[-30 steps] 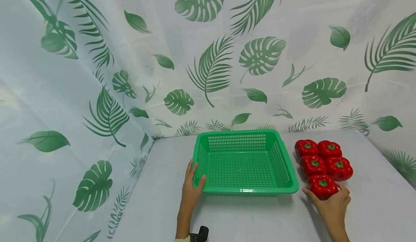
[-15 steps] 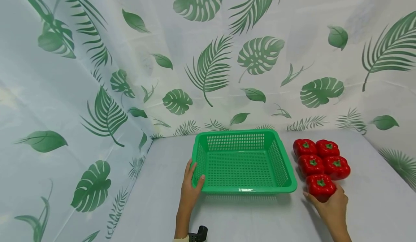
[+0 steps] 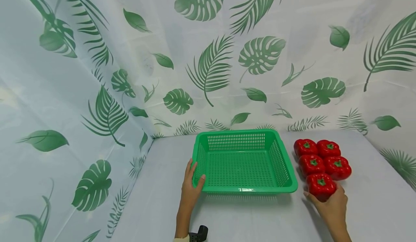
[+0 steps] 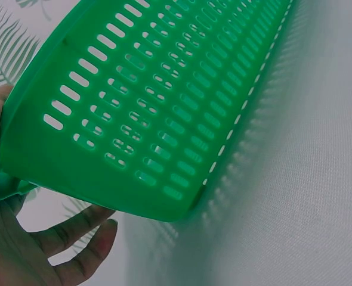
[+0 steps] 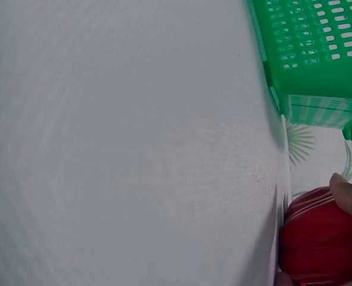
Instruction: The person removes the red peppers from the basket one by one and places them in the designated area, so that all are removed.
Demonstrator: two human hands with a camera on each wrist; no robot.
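Observation:
A green plastic basket [image 3: 247, 190] with slotted sides stands in the middle of the table. My left hand [image 3: 190, 191] holds its front left corner, the thumb at the front rim and the other fingers along the left side. In the left wrist view, that hand [image 4: 21, 250] has its fingers bent below the basket's corner. To the basket's right, my right hand [image 3: 334, 207] grips the nearest red bell pepper [image 3: 321, 188], thumb on the left and fingers on the right. The right wrist view has the pepper [image 5: 322, 244] low on the table surface, partly covered by a finger.
Several more red bell peppers [image 3: 312, 165] sit close together just behind the held one. A leaf-printed curtain [image 3: 208, 68] hangs behind and to the left of the white table [image 3: 240, 220]. My left wrist wears a black band [image 3: 199, 234].
My right hand's fingers have drawn slightly closer round the front pepper. The left hand stays at the basket, and the peppers and basket hold their places. The head view shifts slightly.

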